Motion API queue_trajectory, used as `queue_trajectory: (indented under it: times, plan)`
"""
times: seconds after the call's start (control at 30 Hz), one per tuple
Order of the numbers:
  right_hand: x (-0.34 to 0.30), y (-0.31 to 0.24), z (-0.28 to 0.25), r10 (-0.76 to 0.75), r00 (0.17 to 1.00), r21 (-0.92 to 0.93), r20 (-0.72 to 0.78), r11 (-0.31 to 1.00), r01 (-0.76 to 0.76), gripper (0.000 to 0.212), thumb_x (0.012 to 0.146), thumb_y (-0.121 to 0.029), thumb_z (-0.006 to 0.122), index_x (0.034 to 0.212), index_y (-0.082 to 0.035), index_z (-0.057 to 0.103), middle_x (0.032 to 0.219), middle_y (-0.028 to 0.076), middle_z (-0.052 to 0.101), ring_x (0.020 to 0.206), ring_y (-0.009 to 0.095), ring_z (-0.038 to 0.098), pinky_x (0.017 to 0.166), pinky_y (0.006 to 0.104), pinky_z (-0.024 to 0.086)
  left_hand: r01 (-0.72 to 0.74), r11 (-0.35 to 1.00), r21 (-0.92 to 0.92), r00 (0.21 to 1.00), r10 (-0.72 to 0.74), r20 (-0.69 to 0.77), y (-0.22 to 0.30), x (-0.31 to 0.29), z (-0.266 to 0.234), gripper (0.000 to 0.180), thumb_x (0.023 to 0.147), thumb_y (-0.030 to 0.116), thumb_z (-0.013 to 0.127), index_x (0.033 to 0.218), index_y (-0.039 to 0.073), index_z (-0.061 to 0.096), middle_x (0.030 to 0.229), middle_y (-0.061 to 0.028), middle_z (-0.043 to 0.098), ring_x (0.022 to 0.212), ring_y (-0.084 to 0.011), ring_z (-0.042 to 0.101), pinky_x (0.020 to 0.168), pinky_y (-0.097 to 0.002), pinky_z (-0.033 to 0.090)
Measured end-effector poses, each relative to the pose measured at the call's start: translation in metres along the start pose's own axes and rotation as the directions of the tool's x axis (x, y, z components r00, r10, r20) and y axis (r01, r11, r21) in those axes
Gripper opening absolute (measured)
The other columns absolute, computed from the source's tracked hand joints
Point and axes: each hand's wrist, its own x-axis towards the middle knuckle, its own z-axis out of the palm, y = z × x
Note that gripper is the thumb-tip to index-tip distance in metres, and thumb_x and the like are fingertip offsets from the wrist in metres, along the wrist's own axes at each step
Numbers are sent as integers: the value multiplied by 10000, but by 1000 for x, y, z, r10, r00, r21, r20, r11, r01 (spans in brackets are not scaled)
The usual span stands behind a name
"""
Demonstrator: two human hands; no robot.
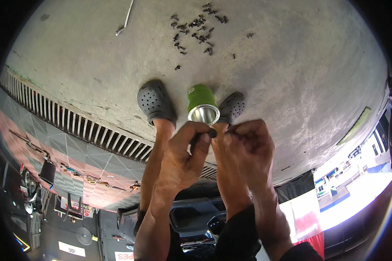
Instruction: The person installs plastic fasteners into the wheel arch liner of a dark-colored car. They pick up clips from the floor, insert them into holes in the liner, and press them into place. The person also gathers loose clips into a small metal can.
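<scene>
My left hand (183, 152) pinches a small dark round-headed fastener (212, 133) between thumb and forefinger. Close beside it, my right hand (252, 150) has its fingers curled together; whatever they may hold is hidden. Just beyond both hands, a green metal can (200, 96) is between my feet, its bare silver mouth open toward me. The part of its inside that shows is shiny metal. Farther out on the concrete, several black screw-like fasteners (200, 37) lie scattered in a loose group, with a few strays around it.
My feet wear dark perforated clogs (154, 102) on either side of the can. A metal wrench (125, 21) lies at the far left on the concrete floor (96, 56). A slotted drain grate (78, 124) crosses the left side. Behind me is a dark vehicle (196, 217).
</scene>
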Motion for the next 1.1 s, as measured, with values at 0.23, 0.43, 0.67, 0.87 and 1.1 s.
queue_trajectory:
  times: [0.23, 0.43, 0.67, 0.87, 1.1]
  plan:
    - [-37, 41, -11, -117, 992, 190, -47, 974, 124, 279, 1053, -29, 665, 1327, 16, 682, 1193, 94, 736, 1091, 118, 650, 979, 282, 531, -110, 983, -149, 970, 139, 199, -10, -7, 25, 118, 1080, 57, 584, 1172, -13, 606, 952, -41, 640, 817, -102, 586, 718, -261, 494]
    - [-33, 55, -4, -172, 984, 332, -41, 927, 176, 263, 1048, -11, 659, 1308, -5, 696, 1179, 75, 747, 969, 95, 684, 849, 240, 580, 14, 965, -261, 977, 42, 207, -15, -9, 32, 154, 1094, 43, 513, 1227, -1, 577, 1032, -57, 656, 870, -105, 599, 774, -282, 524]
    - [-25, 60, -10, -341, 940, -55, -22, 939, 340, 325, 1001, 65, 678, 1316, -13, 693, 1181, 132, 766, 958, 114, 736, 770, 246, 606, 110, 965, -239, 986, -76, 145, -10, -7, 42, 278, 1122, 211, 447, 1244, 21, 608, 977, -19, 612, 795, -70, 499, 700, -252, 438]
    - [-18, 53, -16, -365, 930, -121, -48, 926, 357, 330, 1029, 49, 633, 1352, -14, 663, 1237, 136, 761, 986, 143, 740, 797, 272, 620, 146, 970, -194, 988, -133, 78, -6, -4, 59, 401, 1143, 365, 471, 1205, 17, 661, 925, 2, 604, 763, -62, 487, 659, -244, 404]
    - [-15, 62, -13, -288, 957, -44, -33, 957, 286, 459, 1002, 59, 649, 1450, -29, 609, 1175, 145, 775, 1043, 197, 767, 868, 300, 632, 285, 911, -300, 958, -283, 51, -18, 2, 61, 399, 1150, 376, 455, 1195, 34, 655, 952, -7, 593, 838, -71, 544, 686, -226, 432]
